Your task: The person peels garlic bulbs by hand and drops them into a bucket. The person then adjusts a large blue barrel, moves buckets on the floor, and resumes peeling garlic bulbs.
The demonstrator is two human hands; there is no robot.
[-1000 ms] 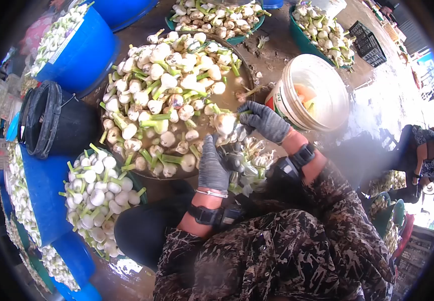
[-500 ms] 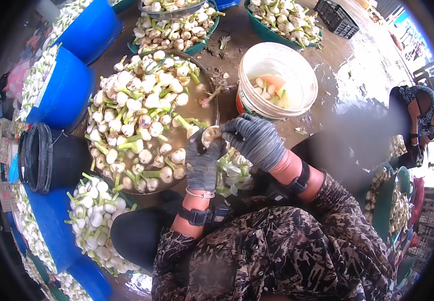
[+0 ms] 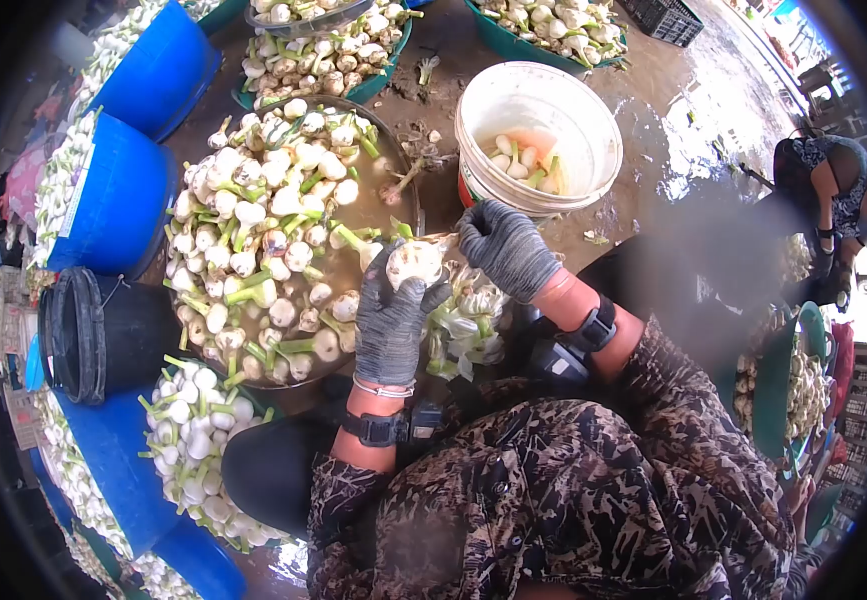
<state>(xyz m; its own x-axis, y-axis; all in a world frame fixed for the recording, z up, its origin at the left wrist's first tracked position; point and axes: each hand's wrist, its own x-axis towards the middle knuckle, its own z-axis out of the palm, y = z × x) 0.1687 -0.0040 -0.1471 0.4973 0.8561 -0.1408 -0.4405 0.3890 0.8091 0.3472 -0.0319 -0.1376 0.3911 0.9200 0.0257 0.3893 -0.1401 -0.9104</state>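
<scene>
Round white brown-flecked garlic bulb (image 3: 414, 264) clamped in grey-gloved left hand (image 3: 391, 315) | grey-gloved right hand (image 3: 509, 248) just rightward, fingers bunched, contents unclear

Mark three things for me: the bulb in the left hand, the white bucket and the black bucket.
Held bulb (image 3: 414, 262): head view, middle of its pale face.
White bucket (image 3: 585, 125): head view, bare inner wall.
Black bucket (image 3: 141, 325): head view, outer side wall.

Matt knit gloves (image 3: 389, 335) — smooth plastic white bucket (image 3: 589, 138) — glossy wet floor (image 3: 695, 150)
</scene>
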